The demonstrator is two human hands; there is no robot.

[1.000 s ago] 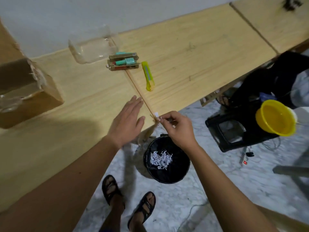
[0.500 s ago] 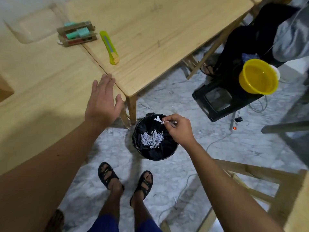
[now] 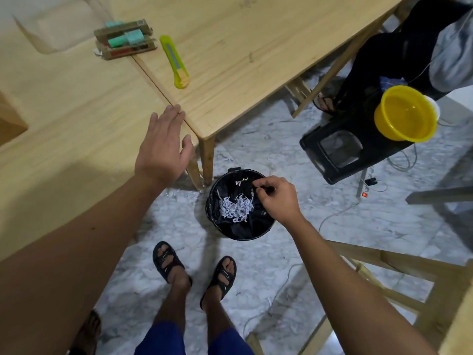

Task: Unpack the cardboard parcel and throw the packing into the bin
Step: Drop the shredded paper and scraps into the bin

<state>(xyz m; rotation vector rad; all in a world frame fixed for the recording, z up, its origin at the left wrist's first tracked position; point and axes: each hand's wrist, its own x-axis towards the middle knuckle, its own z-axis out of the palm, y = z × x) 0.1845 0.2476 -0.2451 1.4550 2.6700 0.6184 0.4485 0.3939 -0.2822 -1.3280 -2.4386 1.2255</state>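
My right hand hangs over the near right rim of the bin, which stands on the floor just beside the bench leg, and my thumb and forefinger are pinched together with the other fingers curled in; whether a scrap is left between the fingertips I cannot tell, since nothing white shows there. A small white strip lies against the far inner wall of the black liner, and a clump of shredded paper sits in the bottom, so I judge that most of the packing is already where it belongs. My left hand is spread flat and open, holding nothing, over the near edge of the bench. On the bench, far from me, lie the unpacked items, two flat card packs with green and red pieces, touching each other, and just to their right the yellow utility knife. A brown corner of the cardboard parcel shows at the far left edge; its inside is out of view, so I cannot say whether it is emptied. Loose shreds lie scattered on the marble floor around the bin and under the bench, and by my reckoning those are what remains to pick up.
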